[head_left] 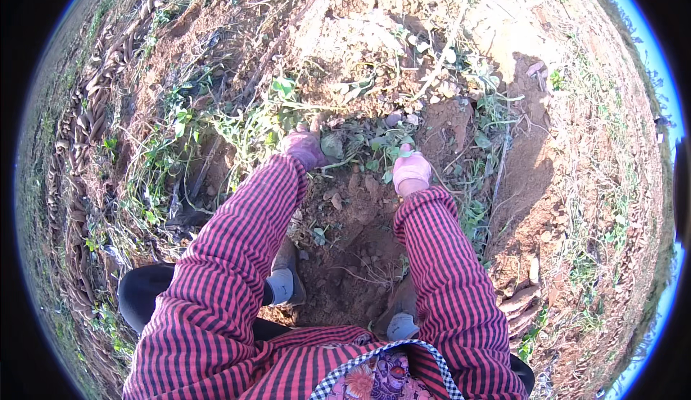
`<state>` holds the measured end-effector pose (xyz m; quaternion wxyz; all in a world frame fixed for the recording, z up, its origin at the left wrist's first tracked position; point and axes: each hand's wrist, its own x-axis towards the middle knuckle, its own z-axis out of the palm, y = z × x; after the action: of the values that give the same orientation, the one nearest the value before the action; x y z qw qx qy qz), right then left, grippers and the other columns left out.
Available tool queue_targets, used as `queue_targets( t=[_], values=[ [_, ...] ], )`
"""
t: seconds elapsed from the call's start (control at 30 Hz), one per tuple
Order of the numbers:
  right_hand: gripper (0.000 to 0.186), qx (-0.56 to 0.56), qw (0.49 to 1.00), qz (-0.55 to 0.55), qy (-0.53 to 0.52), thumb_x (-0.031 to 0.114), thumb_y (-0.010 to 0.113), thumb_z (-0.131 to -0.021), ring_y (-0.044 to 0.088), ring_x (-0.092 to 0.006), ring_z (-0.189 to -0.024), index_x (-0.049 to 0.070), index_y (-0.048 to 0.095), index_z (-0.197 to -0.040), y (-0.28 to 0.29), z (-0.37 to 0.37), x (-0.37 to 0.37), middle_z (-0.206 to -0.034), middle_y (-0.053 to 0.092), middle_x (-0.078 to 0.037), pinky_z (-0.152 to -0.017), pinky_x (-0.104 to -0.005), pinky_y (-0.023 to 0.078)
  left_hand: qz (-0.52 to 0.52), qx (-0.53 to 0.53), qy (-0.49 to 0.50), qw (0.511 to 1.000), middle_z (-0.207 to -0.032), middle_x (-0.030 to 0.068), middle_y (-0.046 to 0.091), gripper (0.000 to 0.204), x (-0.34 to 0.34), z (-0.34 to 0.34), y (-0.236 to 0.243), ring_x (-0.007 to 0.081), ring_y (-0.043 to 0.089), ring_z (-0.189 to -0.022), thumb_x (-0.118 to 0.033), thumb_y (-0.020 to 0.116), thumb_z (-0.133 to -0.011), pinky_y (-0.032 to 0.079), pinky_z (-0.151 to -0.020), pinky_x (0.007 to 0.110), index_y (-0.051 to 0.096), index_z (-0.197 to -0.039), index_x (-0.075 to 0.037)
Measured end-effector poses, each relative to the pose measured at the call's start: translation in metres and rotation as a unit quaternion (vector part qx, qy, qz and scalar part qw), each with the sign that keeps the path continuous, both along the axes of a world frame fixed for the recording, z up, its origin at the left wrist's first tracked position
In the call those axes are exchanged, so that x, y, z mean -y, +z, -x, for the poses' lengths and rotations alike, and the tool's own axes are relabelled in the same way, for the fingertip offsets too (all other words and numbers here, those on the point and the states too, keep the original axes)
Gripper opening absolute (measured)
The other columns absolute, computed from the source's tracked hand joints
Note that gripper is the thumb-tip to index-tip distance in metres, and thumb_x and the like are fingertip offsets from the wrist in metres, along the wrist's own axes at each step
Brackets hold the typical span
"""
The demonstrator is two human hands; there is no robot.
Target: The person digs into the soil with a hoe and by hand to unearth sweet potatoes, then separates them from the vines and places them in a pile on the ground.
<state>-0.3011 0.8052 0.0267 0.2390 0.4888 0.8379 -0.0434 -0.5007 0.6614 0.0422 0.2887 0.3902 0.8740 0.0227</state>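
My left hand (304, 148), looking gloved and soil-stained, is down among green leafy vines (333, 144) at the upper middle, its fingers closed around something partly hidden by leaves. My right hand (410, 168), in pink, is closed at the vines a little lower and to the right, with what it holds obscured. Both striped sleeves reach forward from the lower edge. Between my arms lies loose dark soil (353, 234) with small lumps and scattered leaves.
My two shoes (291, 285) are planted either side of the dug soil. Long brown tubers (522, 299) lie at right, and a long row of similar ones (86, 126) at far left. Cut vines and sunlit dirt (338, 19) stretch ahead; dark plastic (183, 216) shows at left.
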Motion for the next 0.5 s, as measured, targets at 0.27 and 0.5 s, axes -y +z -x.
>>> queue_targets(
  t=[0.27, 0.5],
  values=[
    [0.065, -0.08, 0.994, 0.073, 0.018, 0.041, 0.063, -0.085, 0.065, -0.038, -0.093, 0.005, 0.041, -0.135, 0.023, -0.081, -0.007, -0.1, 0.067, -0.021, -0.081, -0.0472, 0.051, 0.072, -0.019, -0.16, 0.984, -0.095, 0.0219, 0.067, 0.078, 0.069, 0.026, 0.023, 0.0362, 0.066, -0.087, -0.039, 0.074, -0.076, 0.051, -0.077, 0.045, 0.037, -0.139, -0.013],
    [0.08, -0.205, 0.922, 0.279, -0.171, 0.05, 0.066, -0.083, 0.065, -0.0254, -0.072, 0.007, 0.035, -0.143, 0.133, -0.204, 0.01, -0.103, 0.066, -0.019, -0.061, -0.0354, 0.05, 0.055, -0.205, 0.069, 0.975, -0.1, 0.0163, 0.067, 0.054, 0.215, 0.181, 0.123, 0.0315, 0.066, -0.088, -0.028, 0.072, -0.083, 0.055, -0.075, 0.041, 0.047, -0.129, -0.012]
  ],
)
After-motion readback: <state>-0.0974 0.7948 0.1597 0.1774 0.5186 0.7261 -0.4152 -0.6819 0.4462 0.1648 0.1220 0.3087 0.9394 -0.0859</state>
